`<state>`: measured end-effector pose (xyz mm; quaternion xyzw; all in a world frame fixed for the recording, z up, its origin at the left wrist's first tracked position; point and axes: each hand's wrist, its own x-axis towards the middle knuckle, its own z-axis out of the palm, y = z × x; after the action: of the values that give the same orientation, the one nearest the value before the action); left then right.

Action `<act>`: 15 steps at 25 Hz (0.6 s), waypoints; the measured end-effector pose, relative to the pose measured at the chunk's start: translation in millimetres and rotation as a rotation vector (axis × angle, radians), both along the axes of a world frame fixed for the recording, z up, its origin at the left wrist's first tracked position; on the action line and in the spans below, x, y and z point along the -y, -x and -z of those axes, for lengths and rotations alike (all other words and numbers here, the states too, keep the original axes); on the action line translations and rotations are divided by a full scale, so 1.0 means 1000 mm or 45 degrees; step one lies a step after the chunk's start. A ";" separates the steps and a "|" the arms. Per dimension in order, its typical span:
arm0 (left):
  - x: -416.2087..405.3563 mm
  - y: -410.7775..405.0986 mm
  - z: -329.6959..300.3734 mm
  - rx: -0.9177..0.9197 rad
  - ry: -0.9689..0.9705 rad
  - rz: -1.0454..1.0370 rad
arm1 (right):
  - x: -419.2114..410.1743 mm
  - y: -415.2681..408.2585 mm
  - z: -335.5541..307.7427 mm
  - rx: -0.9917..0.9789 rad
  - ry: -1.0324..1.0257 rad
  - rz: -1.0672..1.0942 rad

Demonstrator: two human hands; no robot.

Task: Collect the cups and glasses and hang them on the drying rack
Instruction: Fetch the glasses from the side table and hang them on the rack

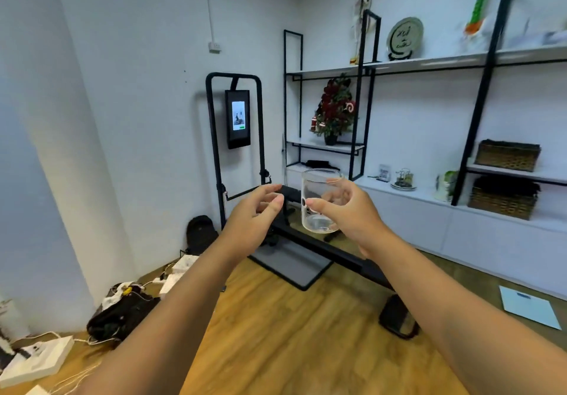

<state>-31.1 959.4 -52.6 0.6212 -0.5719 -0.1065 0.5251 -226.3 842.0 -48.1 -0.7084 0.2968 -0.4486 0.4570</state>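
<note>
A clear drinking glass [316,189] is held upright in mid-air at the centre of the head view, rim up, with a small dark round mark on its side. My right hand [352,213] wraps around it from the right, thumb across the front. Just left of the glass, my left hand [257,213] is raised with curled, parted fingers and holds nothing; its fingertips stay a short gap from the glass. No drying rack is in view.
A black exercise machine with a lit screen [238,118] stands ahead on the wooden floor [276,333]. Black-framed shelves [429,63] with baskets, a plant and small ornaments line the right wall. Bags, cables and white boxes [36,361] lie at lower left.
</note>
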 end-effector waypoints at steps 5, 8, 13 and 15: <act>0.074 0.076 -0.002 0.007 -0.041 0.152 | 0.055 0.087 0.002 -0.031 0.013 0.117; 0.121 0.125 -0.004 0.013 -0.051 0.213 | 0.094 0.142 0.000 -0.044 -0.011 0.206; 0.187 0.202 0.002 0.000 -0.072 0.329 | 0.144 0.231 0.003 -0.059 -0.005 0.340; 0.212 0.232 0.005 0.012 -0.087 0.374 | 0.163 0.265 0.005 -0.070 -0.002 0.394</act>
<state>-263.1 747.5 -57.6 0.5487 -0.6552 -0.1988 0.4797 -491.6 679.1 -53.0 -0.6657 0.4151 -0.4940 0.3746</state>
